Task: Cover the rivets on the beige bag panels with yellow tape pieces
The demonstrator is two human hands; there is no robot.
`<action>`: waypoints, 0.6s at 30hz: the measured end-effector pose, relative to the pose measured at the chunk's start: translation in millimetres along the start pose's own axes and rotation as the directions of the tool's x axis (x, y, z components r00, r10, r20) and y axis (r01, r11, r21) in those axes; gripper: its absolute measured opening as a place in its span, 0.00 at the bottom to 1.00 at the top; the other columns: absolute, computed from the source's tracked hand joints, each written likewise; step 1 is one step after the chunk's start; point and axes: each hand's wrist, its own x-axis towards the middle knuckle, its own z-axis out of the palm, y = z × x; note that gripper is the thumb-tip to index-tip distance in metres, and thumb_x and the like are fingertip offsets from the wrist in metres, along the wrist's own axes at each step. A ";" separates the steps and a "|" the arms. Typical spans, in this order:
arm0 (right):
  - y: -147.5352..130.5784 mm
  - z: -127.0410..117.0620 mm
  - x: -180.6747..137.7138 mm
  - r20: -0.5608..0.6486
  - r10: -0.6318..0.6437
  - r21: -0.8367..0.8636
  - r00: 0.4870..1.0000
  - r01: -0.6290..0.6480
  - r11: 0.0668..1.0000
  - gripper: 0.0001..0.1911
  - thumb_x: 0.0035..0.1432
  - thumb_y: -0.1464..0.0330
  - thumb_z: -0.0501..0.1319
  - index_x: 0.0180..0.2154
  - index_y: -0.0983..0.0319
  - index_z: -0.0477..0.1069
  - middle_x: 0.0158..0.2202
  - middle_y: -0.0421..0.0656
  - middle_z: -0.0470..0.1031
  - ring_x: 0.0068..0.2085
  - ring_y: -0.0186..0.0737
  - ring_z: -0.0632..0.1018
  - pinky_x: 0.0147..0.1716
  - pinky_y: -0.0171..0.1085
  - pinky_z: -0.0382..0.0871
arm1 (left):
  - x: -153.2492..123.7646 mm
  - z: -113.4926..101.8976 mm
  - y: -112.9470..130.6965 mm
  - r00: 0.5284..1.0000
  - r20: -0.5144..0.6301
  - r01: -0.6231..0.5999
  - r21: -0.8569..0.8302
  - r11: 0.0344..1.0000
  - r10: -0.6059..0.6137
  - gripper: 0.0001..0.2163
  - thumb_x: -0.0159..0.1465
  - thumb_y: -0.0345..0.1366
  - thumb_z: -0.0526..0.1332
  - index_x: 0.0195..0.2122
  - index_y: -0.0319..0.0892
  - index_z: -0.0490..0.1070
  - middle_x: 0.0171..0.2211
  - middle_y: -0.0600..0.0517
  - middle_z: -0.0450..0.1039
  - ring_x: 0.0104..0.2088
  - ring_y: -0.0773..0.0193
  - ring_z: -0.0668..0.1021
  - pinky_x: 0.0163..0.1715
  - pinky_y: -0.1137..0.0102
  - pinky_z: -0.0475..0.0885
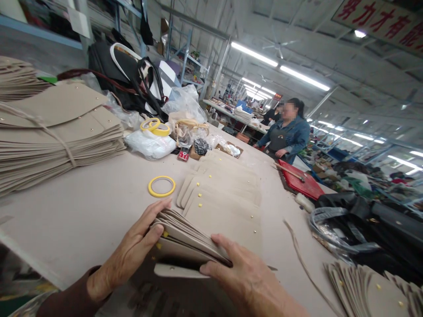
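Observation:
Between my two hands a sheaf of beige leather-like panels (pixel 188 240) stands tilted near the table's front edge. My left hand (pixel 142 237) grips its left end, thumb on the near face and fingers over the far side. On the right end, my right hand (pixel 234 268) closes with thumb in front and fingers on top. One panel (pixel 178 270) hangs a little apart at the bottom, with a small metal stud. Just beyond, overlapping beige panels (pixel 224 211) lie in a row, bearing yellow tape bits and studs. A yellow tape roll (pixel 161 186) lies left of them.
Tied stacks of beige panels (pixel 56 132) fill the left side. More panels (pixel 366 290) stand at the lower right, near black bags (pixel 390 224) and a cord (pixel 300 255). A red board (pixel 302 180) carries a hammer. Across the table stands a person (pixel 287 132).

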 end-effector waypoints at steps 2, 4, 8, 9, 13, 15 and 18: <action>1.7 2.4 -0.8 0.007 -0.014 0.016 1.000 0.014 1.000 0.22 0.58 0.75 0.65 0.50 0.46 0.78 0.69 0.46 0.59 0.60 0.58 0.73 0.55 0.54 0.71 | 2.6 0.4 3.9 0.998 0.004 0.059 -0.030 0.998 -0.059 0.26 0.69 0.54 0.52 0.64 0.49 0.64 0.65 0.51 0.65 0.68 0.54 0.63 0.69 0.61 0.55; 4.1 3.4 -2.1 -0.014 -0.023 0.109 1.000 0.025 0.994 0.17 0.58 0.75 0.64 0.44 0.50 0.81 0.70 0.45 0.59 0.61 0.55 0.72 0.57 0.50 0.70 | 5.7 0.2 7.1 0.996 0.017 0.090 -0.051 0.995 -0.090 0.28 0.69 0.56 0.51 0.64 0.48 0.64 0.64 0.51 0.66 0.67 0.53 0.63 0.69 0.59 0.55; 3.3 4.2 0.7 -0.074 0.039 0.302 0.996 -0.015 0.953 0.14 0.60 0.75 0.61 0.42 0.53 0.81 0.68 0.45 0.61 0.61 0.46 0.73 0.56 0.41 0.71 | 9.1 -0.3 11.8 0.989 0.045 0.141 -0.098 0.985 -0.137 0.32 0.67 0.60 0.50 0.64 0.46 0.66 0.64 0.49 0.67 0.67 0.50 0.64 0.69 0.57 0.54; 1.4 5.1 3.1 -0.073 0.061 0.289 0.995 -0.038 0.957 0.13 0.61 0.73 0.61 0.42 0.54 0.81 0.67 0.47 0.62 0.60 0.47 0.74 0.56 0.42 0.71 | 8.7 -0.2 12.5 0.986 0.043 0.164 -0.111 0.980 -0.160 0.32 0.67 0.60 0.50 0.64 0.45 0.66 0.64 0.49 0.66 0.68 0.50 0.63 0.70 0.57 0.52; -5.9 13.9 12.1 -0.076 0.070 0.134 0.995 -0.059 0.989 0.08 0.63 0.66 0.63 0.43 0.55 0.80 0.65 0.54 0.65 0.58 0.56 0.75 0.55 0.52 0.72 | 4.2 -0.4 12.9 0.963 0.064 0.269 -0.195 0.943 -0.262 0.29 0.68 0.56 0.54 0.67 0.48 0.62 0.67 0.52 0.61 0.69 0.51 0.59 0.71 0.57 0.44; -5.9 20.1 13.0 -0.112 0.051 0.101 0.992 -0.039 0.994 0.08 0.61 0.64 0.65 0.42 0.54 0.80 0.64 0.53 0.66 0.56 0.56 0.76 0.53 0.52 0.73 | 2.3 -2.0 12.7 0.953 0.094 0.303 -0.247 0.921 -0.288 0.28 0.68 0.54 0.56 0.67 0.50 0.62 0.68 0.53 0.60 0.70 0.51 0.57 0.72 0.57 0.44; -2.6 26.7 10.0 -0.172 0.013 0.066 0.985 -0.002 0.998 0.08 0.61 0.64 0.66 0.43 0.52 0.80 0.64 0.51 0.67 0.55 0.56 0.77 0.52 0.51 0.74 | 1.6 -5.8 13.8 0.939 0.124 0.345 -0.337 0.876 -0.322 0.27 0.67 0.51 0.58 0.65 0.51 0.64 0.68 0.54 0.61 0.69 0.50 0.60 0.71 0.56 0.50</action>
